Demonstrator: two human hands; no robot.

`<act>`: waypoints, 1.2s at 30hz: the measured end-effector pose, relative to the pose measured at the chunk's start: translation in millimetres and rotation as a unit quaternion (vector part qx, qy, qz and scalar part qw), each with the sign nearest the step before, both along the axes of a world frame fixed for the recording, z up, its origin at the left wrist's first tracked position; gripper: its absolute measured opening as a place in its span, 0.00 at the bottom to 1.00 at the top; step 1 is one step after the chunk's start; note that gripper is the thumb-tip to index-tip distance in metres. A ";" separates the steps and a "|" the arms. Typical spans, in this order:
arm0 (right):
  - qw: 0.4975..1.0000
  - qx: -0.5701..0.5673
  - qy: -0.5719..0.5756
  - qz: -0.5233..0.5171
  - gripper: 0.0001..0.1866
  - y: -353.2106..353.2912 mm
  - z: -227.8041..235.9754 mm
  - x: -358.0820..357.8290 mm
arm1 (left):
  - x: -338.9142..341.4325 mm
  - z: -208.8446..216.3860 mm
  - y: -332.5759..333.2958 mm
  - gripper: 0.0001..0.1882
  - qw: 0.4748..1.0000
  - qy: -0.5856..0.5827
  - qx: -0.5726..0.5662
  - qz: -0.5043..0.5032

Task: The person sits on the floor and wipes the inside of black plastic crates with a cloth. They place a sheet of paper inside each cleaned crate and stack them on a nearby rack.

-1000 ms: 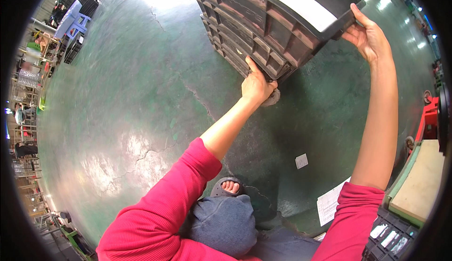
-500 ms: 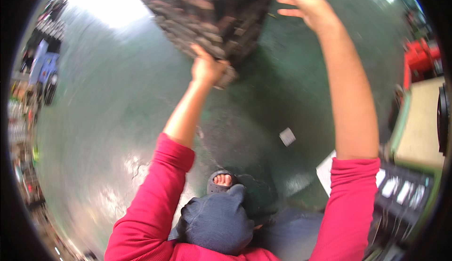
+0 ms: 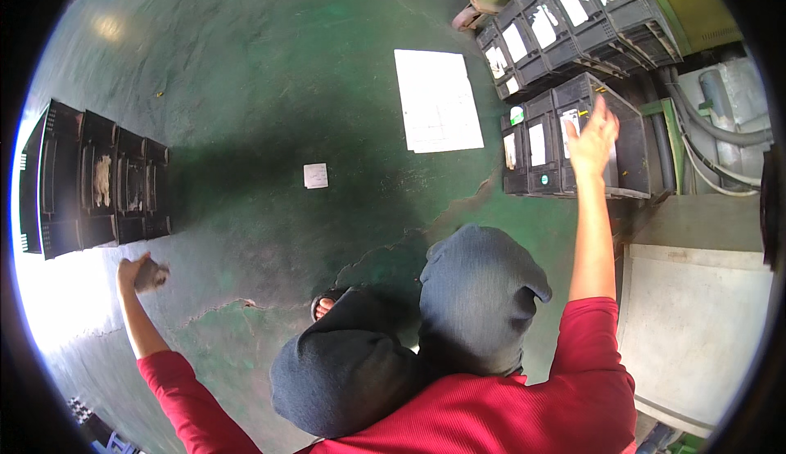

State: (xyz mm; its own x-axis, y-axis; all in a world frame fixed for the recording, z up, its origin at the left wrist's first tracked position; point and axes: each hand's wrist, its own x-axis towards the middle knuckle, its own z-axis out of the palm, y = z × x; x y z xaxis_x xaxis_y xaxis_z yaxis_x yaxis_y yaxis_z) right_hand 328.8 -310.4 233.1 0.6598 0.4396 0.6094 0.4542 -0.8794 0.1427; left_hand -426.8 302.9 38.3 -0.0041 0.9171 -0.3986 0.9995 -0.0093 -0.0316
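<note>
My left hand [image 3: 129, 272] is stretched out at the left, closed around a small crumpled grey-brown piece that looks like a rag [image 3: 152, 276]. Just beyond it a stack of black plastic crates [image 3: 102, 180] stands on the floor, apart from the hand. At the right my right hand [image 3: 594, 144] is raised, fingers spread, with nothing in it. It is over or in front of a shorter stack of black crates [image 3: 540, 177] with white labels; whether it touches them I cannot tell.
Another black crate stack [image 3: 565, 24] with white labels stands behind at the upper right. A large white sheet [image 3: 438, 102] and a small paper slip [image 3: 315, 176] lie on the green floor. Grey pipes [image 3: 720, 126] and a pale cabinet [image 3: 696, 323] are at the right.
My view has turned to the right. My left hand has come away from the crate stack, still holding the rag-like piece. My right hand now is at the labelled crates.
</note>
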 end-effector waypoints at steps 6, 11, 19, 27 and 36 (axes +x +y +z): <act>0.938 -0.049 0.307 -0.155 0.32 -69.0 10.1 43.1 | 72.1 45.5 -89.6 0.27 0.978 -0.075 -0.171 -0.090; 0.930 0.057 0.349 -0.100 0.24 -79.5 27.7 45.6 | 97.6 90.9 -135.5 0.19 0.971 -0.147 -0.161 -0.103; 0.932 -0.040 0.342 -0.112 0.29 -59.2 22.6 25.6 | 361.7 132.1 -241.1 0.17 0.814 -0.327 -0.248 -0.411; 0.910 0.035 0.413 -0.033 0.37 -63.9 13.1 28.7 | 667.1 86.5 -425.8 0.17 0.684 -0.337 -0.479 -0.435; 0.881 0.070 0.464 -0.059 0.34 -64.5 13.0 27.6 | 776.7 42.0 -570.4 0.44 0.722 -0.470 -0.473 -0.187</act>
State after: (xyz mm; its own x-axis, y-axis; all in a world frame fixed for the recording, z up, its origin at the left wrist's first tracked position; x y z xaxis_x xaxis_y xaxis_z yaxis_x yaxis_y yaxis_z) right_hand 356.4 -374.9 246.1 0.9386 0.2979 -0.1740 0.2225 -0.9081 -0.3548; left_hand 349.9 -267.6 80.2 0.8524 0.1007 -0.5131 0.4980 0.1429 0.8553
